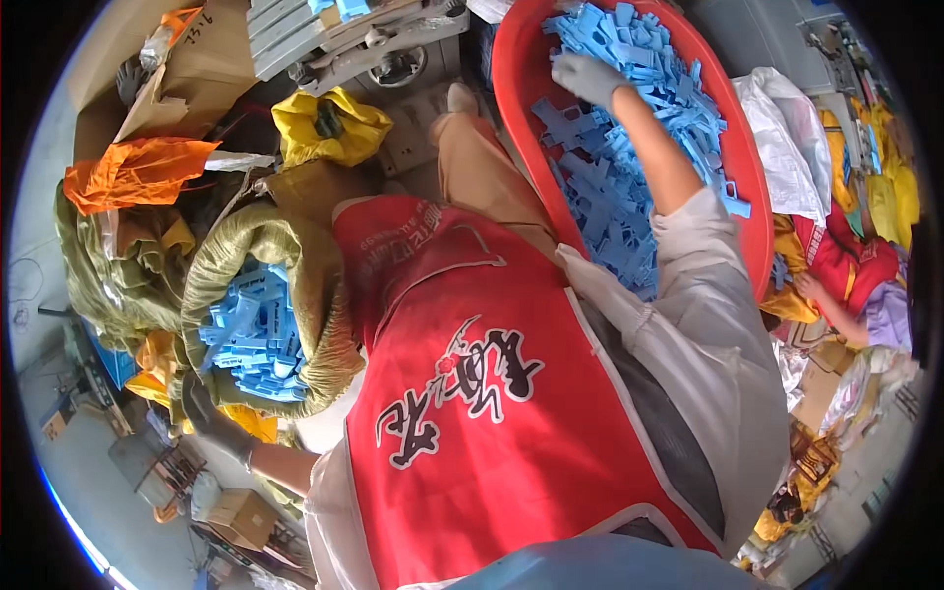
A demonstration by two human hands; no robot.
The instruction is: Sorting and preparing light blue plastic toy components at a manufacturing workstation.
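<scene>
My right hand (590,79), in a grey glove, reaches over the far left side of a long red tub (511,88). Light-blue plastic pieces (678,128), shaped like toy pistols, fill much of it. The fingers are curled together at the pile; whatever they hold is hidden. At the left, my gloved left hand (221,433) lies against the near outer side of an olive woven sack (329,295), fingers stretched out. Inside that sack, its mouth rolled back, are more of the same light-blue pieces (256,334).
A yellow bag (329,128) and an orange bag (138,172) lie beyond the sack, near a cardboard box (211,59). Grey machinery (354,44) stands at the far side. A white sack (782,138) lies right of the tub. Another person in red (865,265) is at far right.
</scene>
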